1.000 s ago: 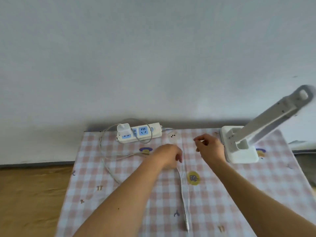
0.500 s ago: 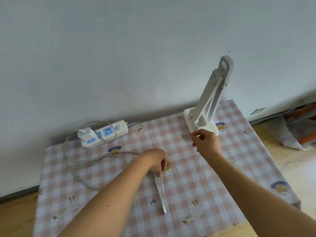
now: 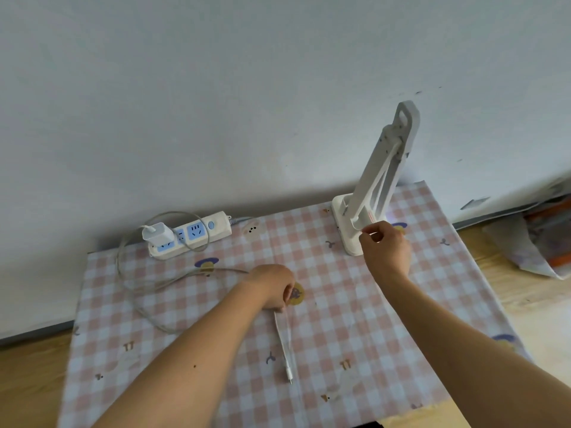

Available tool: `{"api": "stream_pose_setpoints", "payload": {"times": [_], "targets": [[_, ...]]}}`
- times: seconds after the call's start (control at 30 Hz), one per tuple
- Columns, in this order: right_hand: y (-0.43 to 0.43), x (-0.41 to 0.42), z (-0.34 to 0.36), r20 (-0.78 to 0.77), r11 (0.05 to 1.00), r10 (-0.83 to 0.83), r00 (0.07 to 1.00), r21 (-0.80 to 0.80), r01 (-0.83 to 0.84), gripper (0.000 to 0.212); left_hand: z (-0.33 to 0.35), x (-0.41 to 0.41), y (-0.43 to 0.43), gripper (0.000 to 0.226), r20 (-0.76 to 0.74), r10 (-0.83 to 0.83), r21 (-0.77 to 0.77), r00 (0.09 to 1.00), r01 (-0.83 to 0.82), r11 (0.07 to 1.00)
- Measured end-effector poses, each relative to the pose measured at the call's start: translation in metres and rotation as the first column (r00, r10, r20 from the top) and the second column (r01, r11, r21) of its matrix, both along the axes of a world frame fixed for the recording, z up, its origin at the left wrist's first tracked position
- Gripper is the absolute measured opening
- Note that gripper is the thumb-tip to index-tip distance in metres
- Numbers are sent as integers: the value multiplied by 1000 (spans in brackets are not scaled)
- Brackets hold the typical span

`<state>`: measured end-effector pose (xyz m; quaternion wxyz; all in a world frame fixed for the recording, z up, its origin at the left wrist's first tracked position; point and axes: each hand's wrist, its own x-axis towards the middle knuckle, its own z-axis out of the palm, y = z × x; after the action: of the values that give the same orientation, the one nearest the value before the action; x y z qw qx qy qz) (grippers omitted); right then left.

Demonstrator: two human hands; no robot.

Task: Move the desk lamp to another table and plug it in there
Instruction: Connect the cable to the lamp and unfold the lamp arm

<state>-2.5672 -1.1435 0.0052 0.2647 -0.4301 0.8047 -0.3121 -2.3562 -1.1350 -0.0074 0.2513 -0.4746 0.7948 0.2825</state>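
The white desk lamp (image 3: 378,180) stands at the back right of the table with the pink checked cloth (image 3: 336,310), its arm folded and pointing up. My right hand (image 3: 386,247) is at the front of the lamp's base, thumb and forefinger pinched on its edge. My left hand (image 3: 273,287) rests mid-table, closed on the white cable (image 3: 282,338), whose free plug end lies toward me. The cable runs left in loops to a white charger (image 3: 156,233) plugged into the power strip (image 3: 202,231) by the wall.
The wall runs right behind the table. The table's edges drop to a wooden floor on the left and right. Crumpled paper and an orange thing (image 3: 543,242) lie on the floor at the far right.
My right hand has moved right and back from the middle of the table to the lamp's base. My left hand stays on the cable. The view has swung, so the lamp's arm now looks upright.
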Motion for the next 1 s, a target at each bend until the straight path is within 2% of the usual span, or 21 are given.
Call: {"api": "stream_pose_setpoints", "payload": {"times": [0.07, 0.13, 0.27, 0.37, 0.57, 0.7, 0.87, 1.0], "targets": [[-2, 0, -1, -20, 1000, 6, 1000, 2, -6, 12, 0, -1, 1, 15, -8, 30, 96, 1000, -29, 995], [-4, 1, -1, -17, 1000, 10, 1000, 6, -10, 12, 1, -4, 5, 22, 14, -54, 120, 998, 52, 991], [-5, 2, -2, 11, 1000, 8, 1000, 15, -8, 12, 3, -3, 14, 13, 41, -181, -37, 983, 182, 983], [-3, 3, -6, 28, 999, 10, 1000, 45, -11, 11, 5, 3, 14, 2, 58, -213, -74, 975, 217, 973], [5, 6, -7, 22, 999, -33, 999, 11, 33, 15, 3, 14, 15, 9, 18, -150, -104, 988, 151, 983], [8, 3, -4, 5, 999, -37, 999, 7, 37, 21, -1, 18, 7, 5, -47, 1, -208, 999, -11, 978], [5, -2, 0, -19, 999, 18, 1000, 30, -17, 34, -8, 7, -3, 14, -154, 104, -504, 983, -168, 847], [-1, -4, 1, -31, 994, 86, 996, 69, -83, 44, -13, -8, -14, 23, -221, 111, -636, 969, -229, 736]]}}
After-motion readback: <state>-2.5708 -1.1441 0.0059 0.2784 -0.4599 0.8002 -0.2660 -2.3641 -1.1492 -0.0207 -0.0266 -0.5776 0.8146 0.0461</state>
